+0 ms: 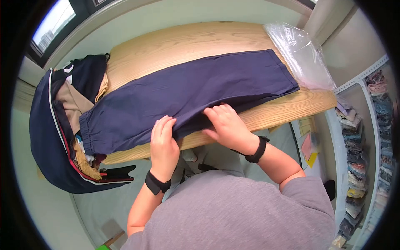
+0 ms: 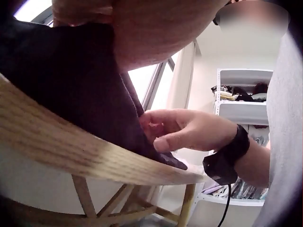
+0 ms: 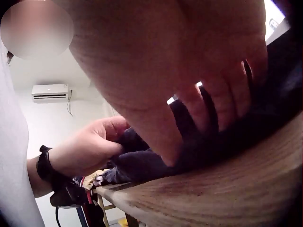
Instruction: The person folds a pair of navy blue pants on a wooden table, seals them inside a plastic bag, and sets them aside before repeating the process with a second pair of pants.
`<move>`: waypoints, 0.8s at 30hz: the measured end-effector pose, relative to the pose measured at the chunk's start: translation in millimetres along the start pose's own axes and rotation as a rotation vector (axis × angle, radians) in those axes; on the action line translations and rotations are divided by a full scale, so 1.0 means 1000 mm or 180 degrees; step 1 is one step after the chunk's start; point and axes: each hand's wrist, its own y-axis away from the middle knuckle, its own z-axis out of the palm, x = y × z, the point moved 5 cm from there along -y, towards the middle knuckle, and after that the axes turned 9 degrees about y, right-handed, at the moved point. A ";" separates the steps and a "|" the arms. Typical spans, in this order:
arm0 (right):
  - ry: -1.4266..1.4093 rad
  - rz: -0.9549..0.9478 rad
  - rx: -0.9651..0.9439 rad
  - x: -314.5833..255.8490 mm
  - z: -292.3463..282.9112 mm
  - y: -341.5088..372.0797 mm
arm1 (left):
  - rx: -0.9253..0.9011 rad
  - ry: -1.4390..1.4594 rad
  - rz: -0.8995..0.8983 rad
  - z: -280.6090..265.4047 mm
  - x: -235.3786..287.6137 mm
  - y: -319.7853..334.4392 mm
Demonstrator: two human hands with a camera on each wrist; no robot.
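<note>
Navy woven-cloth trousers with a gathered elastic waistband lie lengthwise across mid-frame on the pale wood-grain tabletop, waistband centre left, hems upper right. Left hand looks to have the near edge pinched, thumb and fingers closed round cloth; right hand has bent fingers at the raised fold, thumb apart, can't tell if the fingertips hold anything. Step looks like working the near edge: I'd keep the left as anchor, draw the right along the fold toward the hems, level the upper layer with the lower, then smooth out toward the edge. Light tension, or the creases between the hands probably set. Clear plastic bags, upper right, sit close to the hems; don't snag. Head view alone gives the whole layout. Left wrist adds the right thumb-to-finger gap and a black cable off the wristband; right wrist adds the left hand's grip and a white wall air conditioner.
</note>
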 end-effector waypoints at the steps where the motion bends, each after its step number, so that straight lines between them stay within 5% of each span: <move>1: -0.0020 0.0091 -0.0200 0.003 0.001 0.000 | 0.0003 -0.0426 -0.0057 0.000 0.001 0.000; 6: 0.0005 -0.0503 -0.0288 0.007 -0.022 0.004 | -0.0131 -0.0790 -0.0650 0.000 -0.012 0.014; 8: -0.1288 -0.0128 -0.1164 0.034 -0.048 -0.012 | -0.0180 -0.0687 -0.0669 0.002 -0.012 0.021; 11: -0.0311 0.0102 -0.0607 0.092 -0.077 -0.048 | -0.0083 -0.0905 -0.0540 0.008 -0.013 0.031; 17: 0.0638 0.0704 -0.1027 0.256 -0.005 -0.101 | 0.0409 -0.0730 -0.0038 0.015 -0.026 0.051; 24: 0.0451 0.1214 -0.0753 0.285 0.018 -0.114 | 0.0402 -0.0655 0.0088 0.012 -0.029 0.053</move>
